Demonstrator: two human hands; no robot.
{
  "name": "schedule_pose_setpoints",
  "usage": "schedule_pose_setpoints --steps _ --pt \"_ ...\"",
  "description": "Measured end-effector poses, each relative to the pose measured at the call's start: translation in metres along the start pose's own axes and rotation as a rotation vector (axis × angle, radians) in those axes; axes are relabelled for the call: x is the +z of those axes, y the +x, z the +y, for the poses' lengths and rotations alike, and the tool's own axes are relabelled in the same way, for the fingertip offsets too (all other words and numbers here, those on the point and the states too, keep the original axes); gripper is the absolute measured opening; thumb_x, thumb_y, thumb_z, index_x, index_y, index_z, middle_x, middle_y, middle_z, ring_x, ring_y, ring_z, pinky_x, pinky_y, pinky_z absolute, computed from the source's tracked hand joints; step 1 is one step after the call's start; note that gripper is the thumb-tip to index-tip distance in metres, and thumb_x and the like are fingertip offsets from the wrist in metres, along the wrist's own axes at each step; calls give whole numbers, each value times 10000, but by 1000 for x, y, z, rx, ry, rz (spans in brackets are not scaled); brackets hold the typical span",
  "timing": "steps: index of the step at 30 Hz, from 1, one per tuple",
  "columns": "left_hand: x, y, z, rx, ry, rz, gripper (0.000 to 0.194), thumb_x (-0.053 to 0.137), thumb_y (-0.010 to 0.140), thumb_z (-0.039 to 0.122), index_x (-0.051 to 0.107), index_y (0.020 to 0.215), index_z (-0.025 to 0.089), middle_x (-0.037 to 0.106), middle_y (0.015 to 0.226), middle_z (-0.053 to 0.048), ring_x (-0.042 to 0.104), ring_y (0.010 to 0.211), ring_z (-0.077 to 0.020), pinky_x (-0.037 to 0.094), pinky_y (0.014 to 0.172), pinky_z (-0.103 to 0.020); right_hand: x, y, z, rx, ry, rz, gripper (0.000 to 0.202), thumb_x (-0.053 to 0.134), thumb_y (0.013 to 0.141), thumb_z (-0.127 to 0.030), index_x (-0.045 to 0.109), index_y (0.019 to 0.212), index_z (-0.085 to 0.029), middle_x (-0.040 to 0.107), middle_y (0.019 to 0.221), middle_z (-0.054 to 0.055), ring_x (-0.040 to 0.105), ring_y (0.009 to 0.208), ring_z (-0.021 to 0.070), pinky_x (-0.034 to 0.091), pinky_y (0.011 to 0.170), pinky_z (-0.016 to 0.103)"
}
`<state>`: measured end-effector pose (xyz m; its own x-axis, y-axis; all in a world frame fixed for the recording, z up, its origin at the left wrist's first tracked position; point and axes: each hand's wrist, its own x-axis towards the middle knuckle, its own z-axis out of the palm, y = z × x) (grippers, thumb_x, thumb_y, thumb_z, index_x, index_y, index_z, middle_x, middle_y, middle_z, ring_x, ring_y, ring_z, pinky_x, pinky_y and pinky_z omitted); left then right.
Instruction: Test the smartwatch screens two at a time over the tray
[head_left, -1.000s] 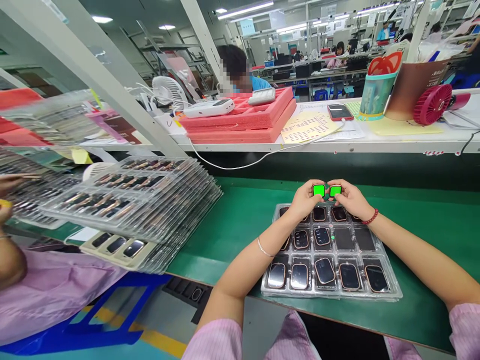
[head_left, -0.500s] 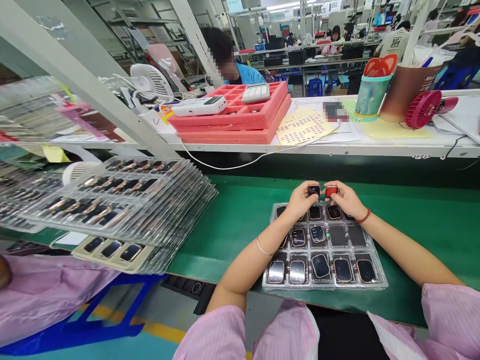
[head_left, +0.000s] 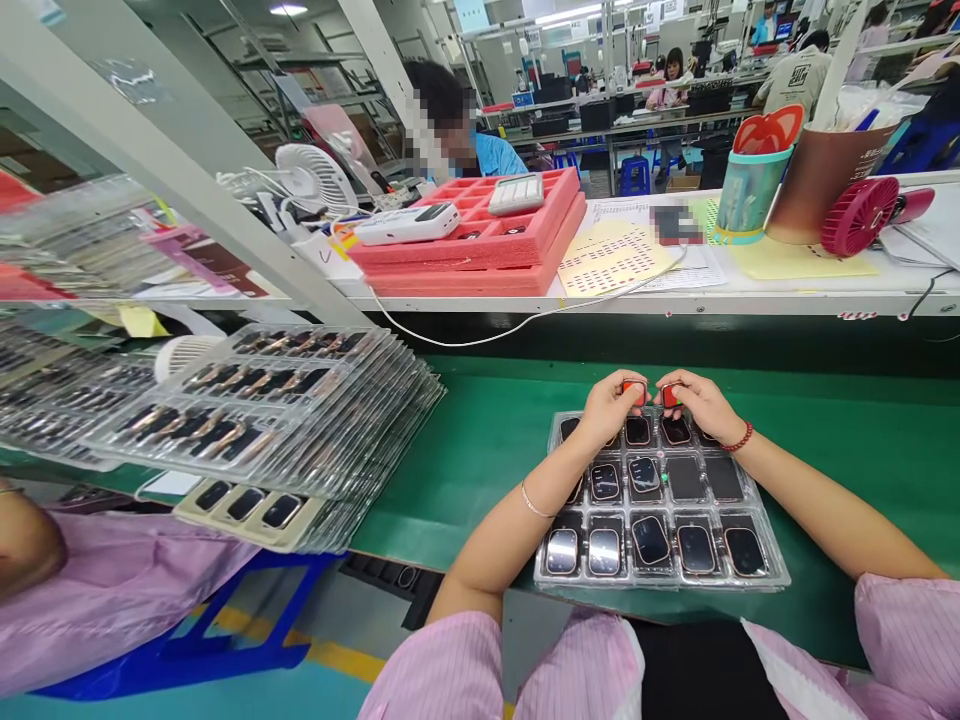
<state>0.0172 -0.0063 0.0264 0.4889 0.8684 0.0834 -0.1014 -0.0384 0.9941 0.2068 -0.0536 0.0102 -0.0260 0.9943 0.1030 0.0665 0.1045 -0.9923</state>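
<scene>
My left hand point(head_left: 611, 410) is closed on a smartwatch point(head_left: 634, 392) whose screen glows red. In my right hand point(head_left: 703, 405), fingers pinch a second smartwatch point(head_left: 670, 397), also lit red with a little green at its edge. The two watches are side by side, slightly apart, above the far edge of a clear plastic tray point(head_left: 780, 578). Rows of dark-faced watches lie in that tray, among them a tilted watch point(head_left: 650, 540) in the front row. Two compartments at the right of the middle row hold no watch. My forearms cover part of the tray's far row and left side.
A tall stack of clear trays point(head_left: 375, 440) with watches leans on the green bench point(head_left: 480, 450) at left. Above runs a white shelf with red foam trays point(head_left: 480, 280), a teal cup point(head_left: 750, 200) and a pink fan point(head_left: 859, 217). A co-worker's pink sleeve point(head_left: 142, 580) shows at left.
The screen of the watch in my left hand has gone from dark to red. Both hands keep their hold. The whole view has shifted slightly.
</scene>
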Motion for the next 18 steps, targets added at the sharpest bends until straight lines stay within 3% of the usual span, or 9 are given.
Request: schedule_pose_setpoints --steps 5,11,18 --pt "0 -2 4 -15 -10 13 304 657 870 445 674 956 154 708 794 -43 652 706 -145 543 645 -264 -1 -2 -1 -5 -12 -3 215 648 851 -401 663 925 -199 739 757 30 643 559 143 520 518 265" --pt "0 -1 3 -30 -54 6 231 620 889 295 677 1059 150 743 931 -66 683 787 -153 575 759 -302 0 -3 -2 -19 -40 -6 206 684 820 -363 658 936 -195 731 757 29 622 565 138 537 543 275" --pt "0 2 -7 0 -80 -29 314 670 816 197 652 1126 150 728 1053 -88 691 969 -189 589 789 -294 1 -1 0 -50 -60 16 270 686 775 -296 628 1025 -214 740 858 35 650 619 157 552 562 296"
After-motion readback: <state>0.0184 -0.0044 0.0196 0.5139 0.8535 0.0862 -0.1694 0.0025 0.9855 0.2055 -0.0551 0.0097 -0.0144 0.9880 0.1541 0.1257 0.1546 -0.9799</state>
